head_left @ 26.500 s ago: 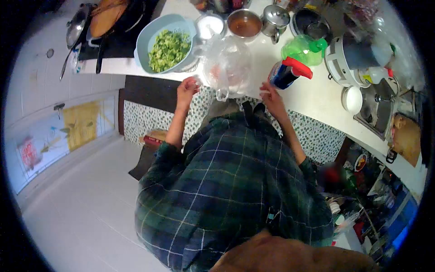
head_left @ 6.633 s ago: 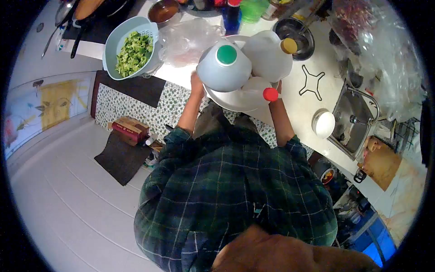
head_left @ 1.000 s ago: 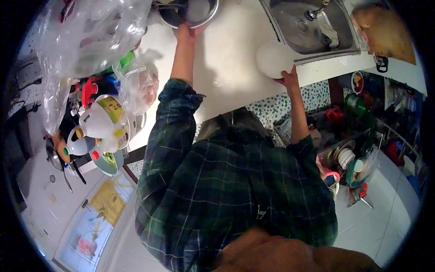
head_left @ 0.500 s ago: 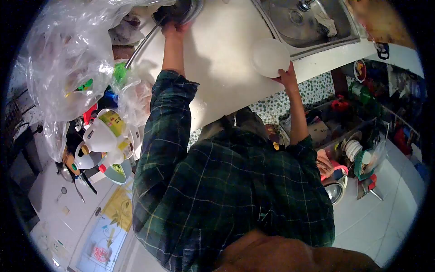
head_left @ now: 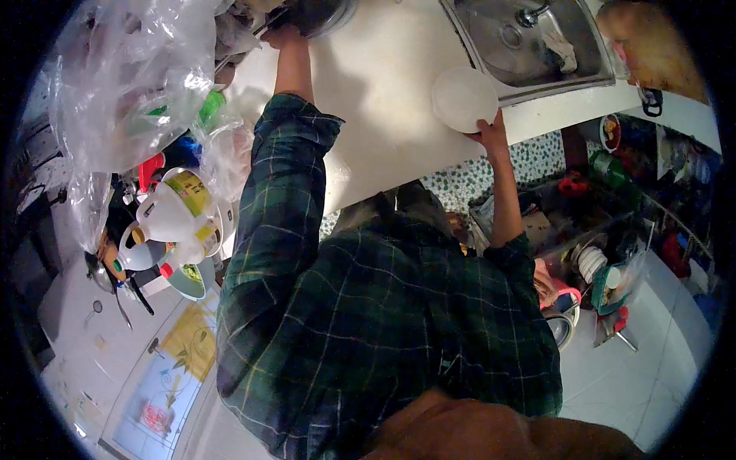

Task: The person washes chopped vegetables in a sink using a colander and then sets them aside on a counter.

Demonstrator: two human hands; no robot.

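Observation:
At the top edge of the view, my left hand (head_left: 284, 36) is closed at the near side of a dark round pan (head_left: 313, 14) with a shiny rim. Its fingers are partly hidden, and the pan is cut off by the frame. A thin metal handle runs beside this hand. My right hand (head_left: 491, 132) pinches the near rim of a round, translucent white dish (head_left: 464, 100); whether it is a bowl or a lid, I cannot tell. The dish is over the white counter (head_left: 376, 130), close to the sink's corner.
A steel sink (head_left: 529, 46) with a tap and a crumpled cloth lies to the right. Clear plastic bags (head_left: 138, 84) crowd the left, above white plastic jugs (head_left: 165, 218). A rack of dishes (head_left: 590, 264) and a green bottle (head_left: 609, 165) are at lower right.
My left hand and the pan have shifted slightly up, toward the frame's edge, and the long metal handle shows less. The dish stays in my right hand, slightly right in the view.

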